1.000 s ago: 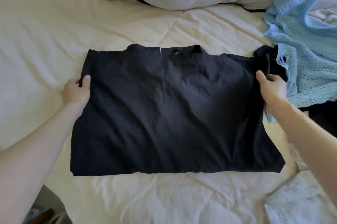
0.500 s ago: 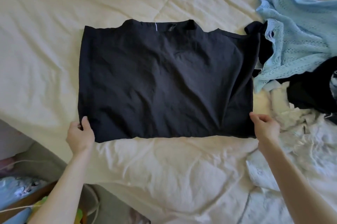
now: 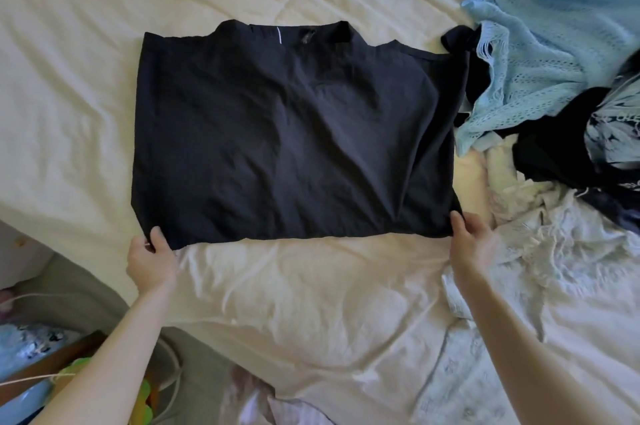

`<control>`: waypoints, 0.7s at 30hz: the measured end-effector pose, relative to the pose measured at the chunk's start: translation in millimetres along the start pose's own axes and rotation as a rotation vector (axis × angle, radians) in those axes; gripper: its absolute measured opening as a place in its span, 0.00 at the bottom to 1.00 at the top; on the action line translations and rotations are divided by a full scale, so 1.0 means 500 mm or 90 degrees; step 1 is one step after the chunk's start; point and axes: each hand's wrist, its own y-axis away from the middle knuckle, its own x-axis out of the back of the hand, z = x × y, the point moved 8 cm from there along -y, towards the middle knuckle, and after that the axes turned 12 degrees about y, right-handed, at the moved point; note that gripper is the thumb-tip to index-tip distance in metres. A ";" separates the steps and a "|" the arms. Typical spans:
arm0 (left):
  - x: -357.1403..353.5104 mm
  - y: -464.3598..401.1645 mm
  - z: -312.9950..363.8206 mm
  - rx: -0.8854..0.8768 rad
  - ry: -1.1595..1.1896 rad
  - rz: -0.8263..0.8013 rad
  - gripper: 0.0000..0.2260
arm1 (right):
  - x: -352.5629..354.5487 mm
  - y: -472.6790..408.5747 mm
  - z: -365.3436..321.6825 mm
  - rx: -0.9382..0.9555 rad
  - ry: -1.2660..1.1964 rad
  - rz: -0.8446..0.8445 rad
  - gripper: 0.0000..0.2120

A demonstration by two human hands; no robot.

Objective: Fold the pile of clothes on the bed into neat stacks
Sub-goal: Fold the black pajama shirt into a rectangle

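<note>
Lying flat, creased black garment [image 3: 294, 134].

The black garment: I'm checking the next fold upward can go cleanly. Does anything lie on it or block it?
Nothing lies on the black garment. The left hand and right hand grip its near corners. Only the blue knit covers its far right sleeve.

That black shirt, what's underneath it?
The black shirt lies flat on the cream bedspread. Anything else under it is covered. Each hand, left and right, pinches a near corner.
</note>
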 end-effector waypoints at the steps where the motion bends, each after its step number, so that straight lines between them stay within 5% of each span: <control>1: 0.003 0.002 -0.007 0.020 0.007 0.009 0.12 | 0.005 -0.006 0.011 -0.047 -0.054 0.010 0.10; 5: 0.013 -0.024 -0.010 0.075 0.046 0.043 0.11 | 0.017 -0.041 0.035 -0.192 -0.180 0.011 0.06; 13: 0.020 -0.040 -0.013 0.077 0.032 0.021 0.09 | 0.011 -0.044 0.032 -0.206 -0.132 0.008 0.11; 17: 0.016 -0.026 -0.035 0.196 0.248 -0.052 0.13 | 0.024 -0.005 -0.011 -0.062 0.023 0.057 0.18; 21: -0.030 0.019 -0.057 0.414 0.515 -0.138 0.18 | 0.010 0.113 -0.121 0.343 0.217 0.167 0.20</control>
